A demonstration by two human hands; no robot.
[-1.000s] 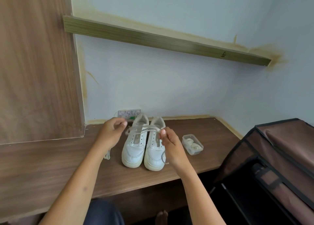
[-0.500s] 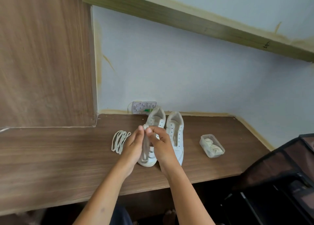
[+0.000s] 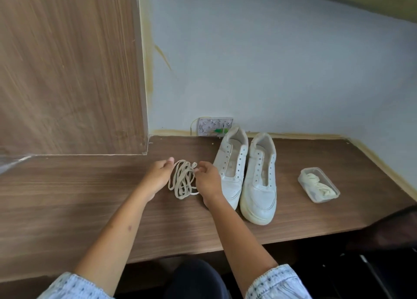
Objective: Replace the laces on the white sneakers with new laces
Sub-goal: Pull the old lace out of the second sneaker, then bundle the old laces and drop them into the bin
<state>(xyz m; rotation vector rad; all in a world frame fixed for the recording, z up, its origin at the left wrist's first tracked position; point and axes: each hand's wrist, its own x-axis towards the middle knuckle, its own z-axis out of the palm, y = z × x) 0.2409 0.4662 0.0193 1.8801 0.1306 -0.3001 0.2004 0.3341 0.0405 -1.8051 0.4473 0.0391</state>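
A loose coil of off-white laces lies on the wooden worktop, just left of the pair of white sneakers. The left hand sits at the coil's left edge, its grip loosely curled, the thumb reaching toward the top loops; whether it actually pinches a strand cannot be told. The right hand is at the coil's right side, fingertips drawn together at the upper loops (it looks like a pinch on a strand, though the contact is small and hard to read). It lies between the coil and the nearer sneaker, touching or almost touching that shoe's side.

Both sneakers stand side by side, toes toward the person, heels toward the wall, their eyelets bare and tongues showing. Behind the heels a small patterned white plate is fixed low on the wall. To the right of the shoes, well apart from them, a clear plastic tub holds a bundle of pale laces. A wood-grain panel rises at the left rear of the worktop. A dark shape overlaps the worktop's front right corner.
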